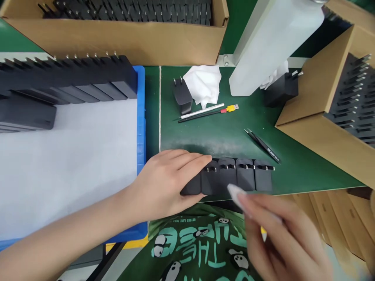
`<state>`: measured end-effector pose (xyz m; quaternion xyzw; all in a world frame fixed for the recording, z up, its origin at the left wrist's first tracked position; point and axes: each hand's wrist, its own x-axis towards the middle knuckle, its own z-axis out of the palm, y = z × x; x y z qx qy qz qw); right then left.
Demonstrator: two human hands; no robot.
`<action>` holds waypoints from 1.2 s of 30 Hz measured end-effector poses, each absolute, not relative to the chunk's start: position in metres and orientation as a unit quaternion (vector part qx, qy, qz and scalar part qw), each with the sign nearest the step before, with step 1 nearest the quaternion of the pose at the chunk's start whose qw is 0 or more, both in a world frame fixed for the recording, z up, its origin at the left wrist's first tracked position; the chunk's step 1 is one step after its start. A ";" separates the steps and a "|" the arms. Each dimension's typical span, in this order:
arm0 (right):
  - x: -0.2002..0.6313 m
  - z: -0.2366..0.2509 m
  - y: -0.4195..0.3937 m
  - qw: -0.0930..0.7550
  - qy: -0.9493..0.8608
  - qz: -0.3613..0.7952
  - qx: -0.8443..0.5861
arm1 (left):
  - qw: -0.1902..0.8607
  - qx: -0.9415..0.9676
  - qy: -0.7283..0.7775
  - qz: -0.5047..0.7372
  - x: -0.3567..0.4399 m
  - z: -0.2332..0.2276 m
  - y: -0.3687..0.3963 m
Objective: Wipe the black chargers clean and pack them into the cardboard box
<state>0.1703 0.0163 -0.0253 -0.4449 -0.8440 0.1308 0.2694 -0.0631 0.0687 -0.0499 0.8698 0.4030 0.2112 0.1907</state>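
Head view, left fingers (195, 166) gripping black adapters (227, 177), right fingers (259, 214) curled, hold unclear, tweezers (263, 146) beyond, blue tray (141, 121) alongside.

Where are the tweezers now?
The tweezers lie right of centre in the head view, between the row of black plug adapters and the right cardboard box.

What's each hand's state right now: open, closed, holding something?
Left hand: closed around the left end of the row of black plug adapters.
Right hand: partly curled, blurred; cannot tell whether it holds anything.
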 end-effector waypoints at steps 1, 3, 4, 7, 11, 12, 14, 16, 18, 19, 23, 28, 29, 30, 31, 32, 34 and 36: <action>0.173 -0.029 0.015 0.279 -0.833 0.110 -0.465 | 0.188 0.870 0.403 0.212 -0.063 -0.050 0.068; 0.172 -0.038 0.013 0.285 -0.834 0.110 -0.460 | 0.188 0.869 0.405 0.215 -0.063 -0.050 0.067; 0.170 -0.043 0.012 0.283 -0.840 0.112 -0.448 | 0.190 0.867 0.407 0.215 -0.063 -0.050 0.067; 0.163 -0.051 0.007 0.279 -0.851 0.112 -0.430 | 0.198 0.865 0.409 0.212 -0.062 -0.050 0.068; 0.158 -0.047 0.009 0.266 -0.861 0.127 -0.415 | 0.207 0.865 0.404 0.213 -0.062 -0.050 0.070; 0.156 -0.045 0.010 0.263 -0.868 0.130 -0.402 | 0.208 0.865 0.403 0.215 -0.062 -0.050 0.070; 0.151 -0.043 0.014 0.251 -0.888 0.130 -0.364 | 0.210 0.863 0.403 0.220 -0.062 -0.050 0.070; 0.145 -0.043 0.015 0.245 -0.897 0.121 -0.347 | 0.213 0.862 0.403 0.222 -0.061 -0.050 0.070; 0.141 -0.043 0.013 0.252 -0.891 0.100 -0.364 | 0.212 0.864 0.400 0.222 -0.061 -0.050 0.069; 0.140 -0.043 0.013 0.259 -0.885 0.088 -0.377 | 0.212 0.865 0.398 0.221 -0.062 -0.050 0.069; 0.142 -0.037 0.015 0.237 -0.905 0.084 -0.343 | 0.201 0.866 0.397 0.227 -0.062 -0.049 0.070; 0.148 -0.035 0.018 0.189 -0.928 0.069 -0.312 | 0.205 0.869 0.395 0.217 -0.063 -0.049 0.070; 0.147 -0.037 0.018 0.203 -0.922 0.069 -0.322 | 0.205 0.869 0.395 0.217 -0.063 -0.049 0.070; 0.146 -0.039 0.018 0.216 -0.916 0.070 -0.330 | 0.205 0.868 0.397 0.218 -0.063 -0.049 0.070; 0.144 -0.041 0.017 0.228 -0.913 0.069 -0.331 | 0.204 0.866 0.401 0.220 -0.063 -0.050 0.069; 0.143 -0.043 0.017 0.228 -0.913 0.072 -0.330 | 0.203 0.864 0.404 0.221 -0.063 -0.050 0.069; 0.143 -0.043 0.014 0.225 -0.909 0.100 -0.335 | 0.201 0.864 0.404 0.221 -0.063 -0.050 0.069; 0.149 -0.038 0.011 0.238 -0.893 0.162 -0.344 | 0.200 0.868 0.402 0.211 -0.063 -0.049 0.069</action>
